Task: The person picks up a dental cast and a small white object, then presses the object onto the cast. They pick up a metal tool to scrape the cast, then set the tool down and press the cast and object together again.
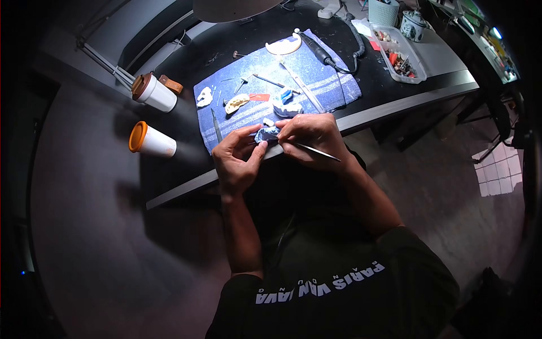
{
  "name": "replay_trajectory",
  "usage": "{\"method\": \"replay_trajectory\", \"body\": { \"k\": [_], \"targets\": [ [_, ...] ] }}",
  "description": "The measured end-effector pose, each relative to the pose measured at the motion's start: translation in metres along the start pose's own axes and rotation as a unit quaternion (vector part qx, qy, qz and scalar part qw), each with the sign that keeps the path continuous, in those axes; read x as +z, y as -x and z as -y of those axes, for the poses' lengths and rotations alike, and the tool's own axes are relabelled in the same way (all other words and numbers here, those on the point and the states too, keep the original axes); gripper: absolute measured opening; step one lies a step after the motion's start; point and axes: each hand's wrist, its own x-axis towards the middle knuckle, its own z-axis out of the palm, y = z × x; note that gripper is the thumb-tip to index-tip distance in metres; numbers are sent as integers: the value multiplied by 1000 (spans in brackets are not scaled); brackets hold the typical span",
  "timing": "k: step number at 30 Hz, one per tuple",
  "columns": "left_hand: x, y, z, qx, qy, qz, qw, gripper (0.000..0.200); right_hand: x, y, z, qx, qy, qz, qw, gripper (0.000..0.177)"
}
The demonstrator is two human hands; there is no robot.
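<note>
My left hand (237, 161) is closed, its fingers and thumb pinching a small blue-and-white dental mould (266, 134) above the table's near edge. My right hand (313, 138) grips a slim metal carving tool (319, 151) like a pen. The tool's back end sticks out to the right, while its working tip is hidden by the fingers at the mould. Just beyond the hands, a larger white-and-blue dental cast (287, 106) rests on the blue towel (226, 75). A cream-coloured dental cast (237, 103) lies to its left, beside a red wax strip (259, 98).
Two lidded cups, one brown-lidded (161, 95) and one orange-lidded (153, 140), stand at left. A knife (216, 125) and a clear ruler-like strip (302, 87) lie on the towel. Farther back are a corded handpiece (317, 52), a plastic box of bits (415, 59) and a lamp (237, 8).
</note>
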Motion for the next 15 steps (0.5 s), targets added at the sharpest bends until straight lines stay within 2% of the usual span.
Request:
{"method": "replay_trajectory", "body": {
  "k": [15],
  "targets": [
    [0, 1, -1, -10, 17, 10, 1000, 32, 2, 1, 2, 33, -35, -9, 999, 15]
  ]
}}
